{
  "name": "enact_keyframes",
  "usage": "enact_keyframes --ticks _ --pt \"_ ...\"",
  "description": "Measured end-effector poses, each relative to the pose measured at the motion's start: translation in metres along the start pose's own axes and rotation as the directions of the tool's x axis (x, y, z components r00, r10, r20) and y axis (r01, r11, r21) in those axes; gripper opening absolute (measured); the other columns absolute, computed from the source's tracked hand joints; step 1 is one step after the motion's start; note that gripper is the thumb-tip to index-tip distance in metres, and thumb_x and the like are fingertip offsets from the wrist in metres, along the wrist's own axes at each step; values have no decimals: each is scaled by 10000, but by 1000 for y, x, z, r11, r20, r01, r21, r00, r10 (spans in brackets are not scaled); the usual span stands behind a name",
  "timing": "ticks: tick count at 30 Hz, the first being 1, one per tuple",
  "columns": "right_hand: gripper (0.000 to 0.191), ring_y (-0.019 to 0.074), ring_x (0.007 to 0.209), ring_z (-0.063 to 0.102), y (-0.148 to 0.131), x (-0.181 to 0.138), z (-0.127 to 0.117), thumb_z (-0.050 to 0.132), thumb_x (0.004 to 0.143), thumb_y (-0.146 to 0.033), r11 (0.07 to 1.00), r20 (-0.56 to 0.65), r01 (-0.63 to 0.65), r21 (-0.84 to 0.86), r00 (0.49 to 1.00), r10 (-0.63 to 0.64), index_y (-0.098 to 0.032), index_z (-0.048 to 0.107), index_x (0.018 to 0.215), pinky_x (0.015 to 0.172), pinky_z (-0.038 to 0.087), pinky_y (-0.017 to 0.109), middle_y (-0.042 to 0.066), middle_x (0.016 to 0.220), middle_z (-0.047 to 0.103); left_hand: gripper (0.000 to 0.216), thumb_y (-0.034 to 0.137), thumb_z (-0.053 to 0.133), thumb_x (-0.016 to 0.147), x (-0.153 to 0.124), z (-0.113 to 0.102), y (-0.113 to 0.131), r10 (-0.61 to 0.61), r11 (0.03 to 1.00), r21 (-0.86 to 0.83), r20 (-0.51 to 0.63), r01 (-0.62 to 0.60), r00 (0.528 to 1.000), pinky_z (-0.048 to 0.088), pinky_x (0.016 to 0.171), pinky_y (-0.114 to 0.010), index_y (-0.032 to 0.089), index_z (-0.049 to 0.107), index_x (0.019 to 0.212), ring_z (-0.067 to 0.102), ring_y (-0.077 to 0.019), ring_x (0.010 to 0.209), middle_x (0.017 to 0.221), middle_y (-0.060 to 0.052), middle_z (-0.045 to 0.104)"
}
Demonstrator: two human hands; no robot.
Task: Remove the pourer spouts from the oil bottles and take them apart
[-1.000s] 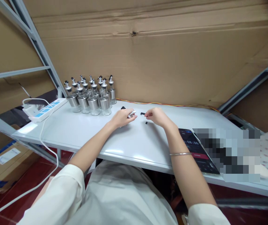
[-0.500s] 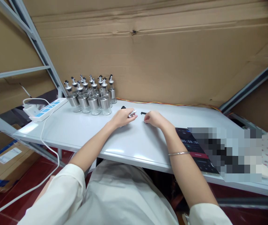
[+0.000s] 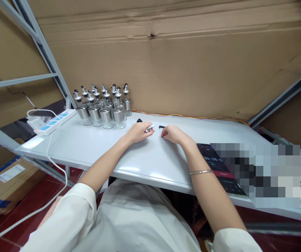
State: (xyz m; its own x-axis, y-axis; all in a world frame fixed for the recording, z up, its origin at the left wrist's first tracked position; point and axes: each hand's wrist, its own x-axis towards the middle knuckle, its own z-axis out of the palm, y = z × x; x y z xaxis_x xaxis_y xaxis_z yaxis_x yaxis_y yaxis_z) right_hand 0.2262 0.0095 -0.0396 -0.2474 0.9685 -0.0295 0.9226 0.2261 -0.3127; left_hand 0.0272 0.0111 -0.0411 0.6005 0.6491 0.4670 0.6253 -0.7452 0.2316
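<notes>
My left hand (image 3: 137, 133) rests on the white table (image 3: 87, 147) with its fingers curled round a small silver pourer spout (image 3: 149, 128), whose tip sticks out to the right. My right hand (image 3: 173, 134) lies just right of it, fingers curled down onto the table over a small black part that is now hidden. Another small black piece (image 3: 161, 127) lies just beyond my right fingertips, and a black cap (image 3: 139, 120) sits behind my left hand.
A cluster of several glass oil bottles with steel bases and spouts (image 3: 104, 108) stands at the back left. A white and blue power strip (image 3: 50, 121) lies at the left edge. A dark tablet (image 3: 216, 164) lies to the right. Cardboard walls the back.
My right hand has moved slightly left and down onto the small black part on the table, covering it. My left hand has stayed put, still holding the spout.
</notes>
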Motion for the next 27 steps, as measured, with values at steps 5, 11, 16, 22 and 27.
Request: enact_keyframes --ticks 5,11,16,22,27 --pt "212 171 756 656 0 1 1 613 708 -61 1000 0 6 -10 1000 -6 -145 745 852 664 433 210 88 841 734 164 289 459 865 1 0 1 -2 1000 0 -1 2 1000 333 610 -246 184 534 764 507 -130 630 713 -10 592" --pt "223 187 773 660 4 4 5 603 706 -43 1000 -5 6 -30 1000 -6 -138 745 850 688 442 222 110 862 731 173 300 457 865 1 0 1 -3 1000 4 0 3 1000 333 611 -242 183 529 761 504 -130 635 713 -11 592" --pt "231 193 786 660 5 4 6 592 710 -35 999 -4 3 -48 1000 -3 -140 742 851 694 437 226 118 875 728 168 292 452 863 1 0 1 13 1000 -10 5 -13 1000 335 620 -237 183 527 760 500 -128 639 713 -10 588" --pt "262 200 814 659 4 2 6 574 715 -23 998 -7 8 -56 1000 -8 -142 739 880 700 424 225 121 894 729 173 298 455 861 1 0 2 -5 1000 -5 10 5 1000 331 620 -238 182 532 757 496 -129 631 711 -12 591" --pt "217 206 823 655 1 -1 3 606 725 -86 999 -37 1 -53 999 -3 -140 728 896 697 414 230 134 915 723 167 284 458 857 1 -1 2 -5 1000 -18 9 5 1000 329 616 -231 176 538 759 487 -121 621 705 -7 588"
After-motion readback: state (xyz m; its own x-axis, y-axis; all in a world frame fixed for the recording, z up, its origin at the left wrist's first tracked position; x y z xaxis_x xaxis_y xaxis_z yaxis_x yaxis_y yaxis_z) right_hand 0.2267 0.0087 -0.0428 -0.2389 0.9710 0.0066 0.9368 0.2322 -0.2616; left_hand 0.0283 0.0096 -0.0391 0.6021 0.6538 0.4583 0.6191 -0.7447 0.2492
